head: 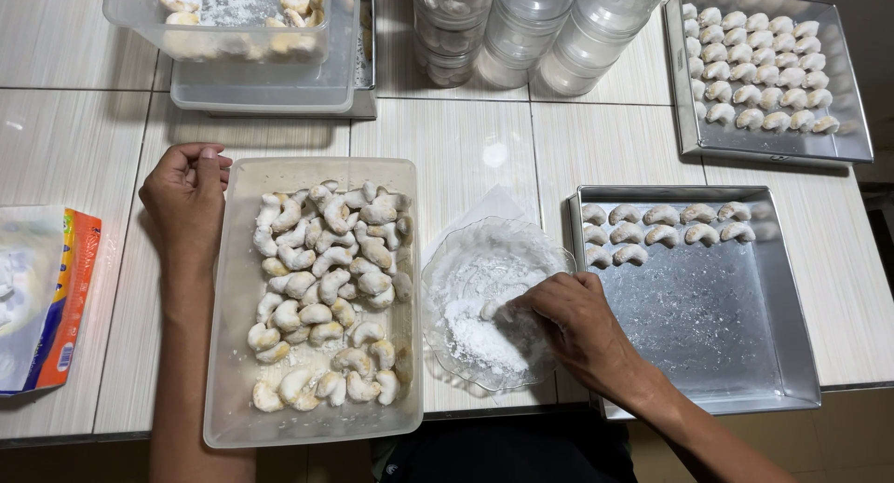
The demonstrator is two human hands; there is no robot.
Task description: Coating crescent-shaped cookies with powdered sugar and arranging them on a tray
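My right hand (pixel 570 320) reaches into a clear glass bowl (pixel 463 259) of white powdered sugar (pixel 475 339) and pinches a crescent cookie (pixel 491 309) in the powder. My left hand (pixel 189 196) rests loosely curled against the far left corner of a clear plastic container (pixel 233 353) full of pale crescent cookies (pixel 326 287); it holds nothing. To the right of the bowl sits a square metal tray (pixel 736 334) with three short rows of sugared crescents (pixel 656 224) along its far edge.
A second metal tray (pixel 689 120) filled with coated crescents stands at the far right. Stacked clear round jars (pixel 549 31) and stacked plastic containers (pixel 261 82) stand at the back. A colourful packet (pixel 42 292) lies at the left. The tiled table edge runs along the bottom.
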